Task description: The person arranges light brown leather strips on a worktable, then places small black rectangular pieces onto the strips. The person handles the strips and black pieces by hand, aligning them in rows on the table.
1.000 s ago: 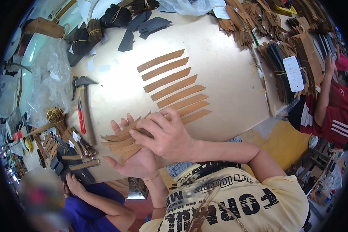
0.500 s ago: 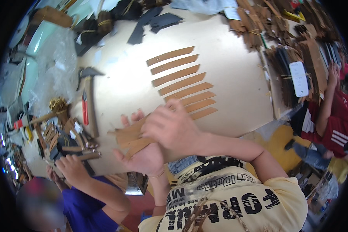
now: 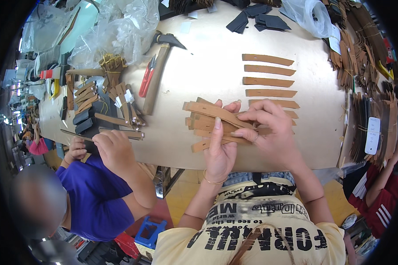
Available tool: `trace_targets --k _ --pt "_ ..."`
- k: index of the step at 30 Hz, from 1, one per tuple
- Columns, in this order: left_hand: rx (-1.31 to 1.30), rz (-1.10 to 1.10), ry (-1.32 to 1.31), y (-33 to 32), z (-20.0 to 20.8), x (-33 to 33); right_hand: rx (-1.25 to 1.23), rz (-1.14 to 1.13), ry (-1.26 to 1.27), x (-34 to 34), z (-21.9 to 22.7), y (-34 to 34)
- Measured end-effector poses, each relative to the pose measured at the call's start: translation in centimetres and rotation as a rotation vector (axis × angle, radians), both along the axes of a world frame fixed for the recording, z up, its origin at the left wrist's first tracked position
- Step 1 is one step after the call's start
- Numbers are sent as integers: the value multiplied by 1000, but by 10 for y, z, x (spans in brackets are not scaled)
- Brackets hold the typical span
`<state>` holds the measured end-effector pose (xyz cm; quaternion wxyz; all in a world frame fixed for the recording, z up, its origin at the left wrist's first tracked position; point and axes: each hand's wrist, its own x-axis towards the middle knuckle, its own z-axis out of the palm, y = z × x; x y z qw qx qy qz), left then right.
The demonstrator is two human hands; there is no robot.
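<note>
Hammer [image 3: 158,73] beside red-handled snips [image 3: 145,84], toward left edge of table [image 3: 208,57]; black flat pieces [image 3: 270,22], clear plastic bag [image 3: 311,17] near far edge.

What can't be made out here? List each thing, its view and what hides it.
All in the head view:
Left hand: fingers partly hidden beneath the held brown leather-like strips.
Held strips: exact count lost, as they overlap and both hands cover parts.
Lower table strips: left parts behind the right hand.
Red-clad co-worker: cut off by the dark rim.
White tag: writing too small.
</note>
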<state>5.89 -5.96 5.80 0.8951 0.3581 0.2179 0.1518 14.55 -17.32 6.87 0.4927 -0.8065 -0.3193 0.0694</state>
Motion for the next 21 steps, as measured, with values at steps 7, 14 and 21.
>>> trace_targets --k 7,14,21 --pt "-59 -1 24 4 -6 0 95 147 229 11 9 -8" --pt "-170 116 107 14 -10 -9 92 71 -5 8 19 -26" --pt "-114 371 -57 74 -22 -26 -295 297 -315 -18 -2 -94"
